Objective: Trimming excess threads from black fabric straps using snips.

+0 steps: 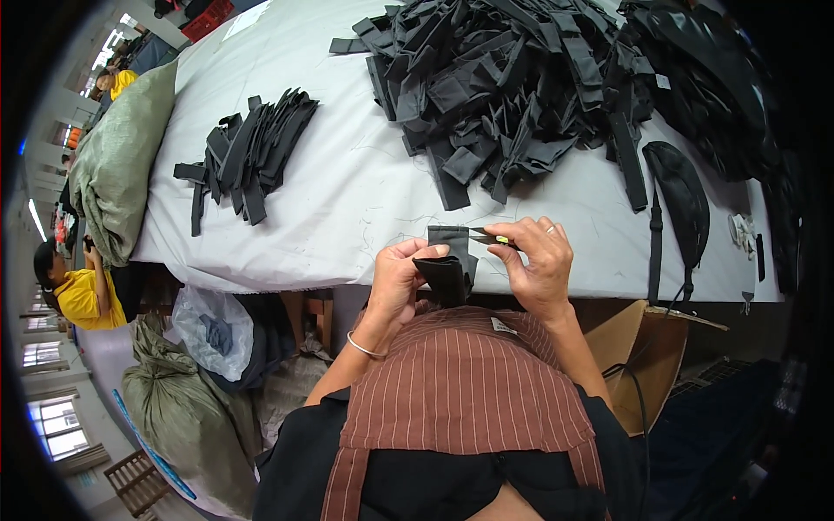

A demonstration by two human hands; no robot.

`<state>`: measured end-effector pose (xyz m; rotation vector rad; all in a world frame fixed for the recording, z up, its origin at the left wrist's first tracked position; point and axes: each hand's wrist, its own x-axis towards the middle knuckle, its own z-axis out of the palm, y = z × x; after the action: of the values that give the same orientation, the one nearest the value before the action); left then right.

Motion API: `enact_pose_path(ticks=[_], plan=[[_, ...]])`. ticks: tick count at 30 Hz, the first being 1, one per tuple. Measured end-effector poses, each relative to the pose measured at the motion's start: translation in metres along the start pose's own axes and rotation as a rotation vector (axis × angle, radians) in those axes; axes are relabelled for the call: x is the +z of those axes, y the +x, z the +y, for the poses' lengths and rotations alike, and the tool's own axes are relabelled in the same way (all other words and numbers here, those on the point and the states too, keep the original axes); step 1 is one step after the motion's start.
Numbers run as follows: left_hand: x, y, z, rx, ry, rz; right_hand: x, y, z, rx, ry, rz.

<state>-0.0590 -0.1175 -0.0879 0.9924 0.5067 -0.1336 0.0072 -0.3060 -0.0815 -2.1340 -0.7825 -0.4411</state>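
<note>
Your left grip [398, 278] pinches the folded black strip [446, 280] by the near edge of the tabletop [347, 195]. Your right grip [540, 267] holds little snips [481, 235] at its top. You seem to be trimming; a neat snip needs a still strip.

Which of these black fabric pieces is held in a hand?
The folded piece in the left hand, beside the pointed tool; the others lie in the small left heap and large right heap.
</note>
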Motion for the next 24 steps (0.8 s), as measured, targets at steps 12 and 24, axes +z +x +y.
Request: enact_pose_path(ticks=[12,24], plan=[[0.016,-0.006,0.009,-0.006,0.023,0.083,0.005,0.001,-0.001,-0.071,-0.055,0.046],[0.008,-0.003,0.003,-0.016,0.012,0.048,0.012,-0.001,-0.004,-0.071,-0.109,0.058]])
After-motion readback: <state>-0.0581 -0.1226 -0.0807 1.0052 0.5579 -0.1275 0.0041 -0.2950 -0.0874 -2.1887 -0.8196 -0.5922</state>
